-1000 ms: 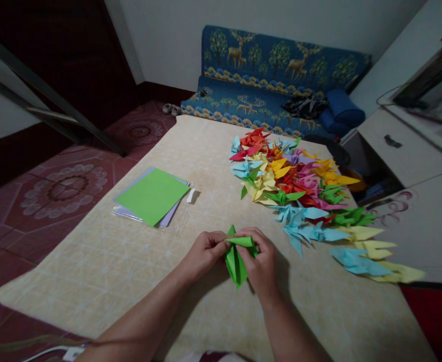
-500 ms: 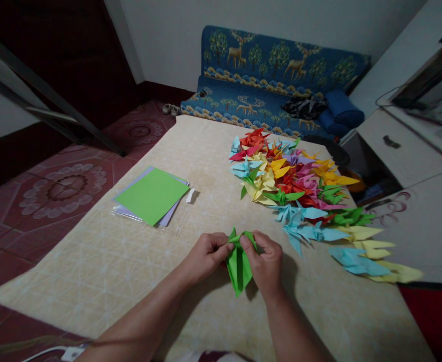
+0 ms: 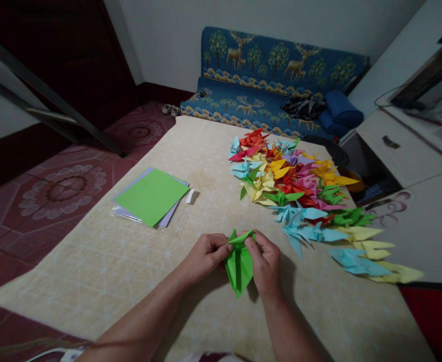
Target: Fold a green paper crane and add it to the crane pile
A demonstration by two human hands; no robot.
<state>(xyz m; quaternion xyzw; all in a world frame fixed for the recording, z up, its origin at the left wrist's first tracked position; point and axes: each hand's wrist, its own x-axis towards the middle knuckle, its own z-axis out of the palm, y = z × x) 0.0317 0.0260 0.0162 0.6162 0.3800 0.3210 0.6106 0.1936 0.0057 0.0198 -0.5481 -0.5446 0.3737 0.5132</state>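
A partly folded piece of green origami paper (image 3: 239,269) is held up between both hands, near the front of the table. My left hand (image 3: 210,255) pinches its upper left edge between thumb and fingers. On the other side, my right hand (image 3: 266,259) grips the upper right edge, its thumb on the near face. The paper hangs down to a point below, with creases along its middle. Fingers behind the paper are hidden. To the right of the hands lies a heap of folded paper cranes (image 3: 289,186) in many colours.
A stack of square paper with a green sheet (image 3: 153,196) on top lies on the table (image 3: 130,271) at left, beside a small white scrap (image 3: 190,196). Behind the table stands a blue sofa (image 3: 243,90). A cabinet (image 3: 420,211) is at right, a ladder (image 3: 51,95) at left.
My right thumb has shifted slightly right and down along the paper. The paper's top right edge now stands up more, and its lower part looks a little wider. My left hand has barely moved.
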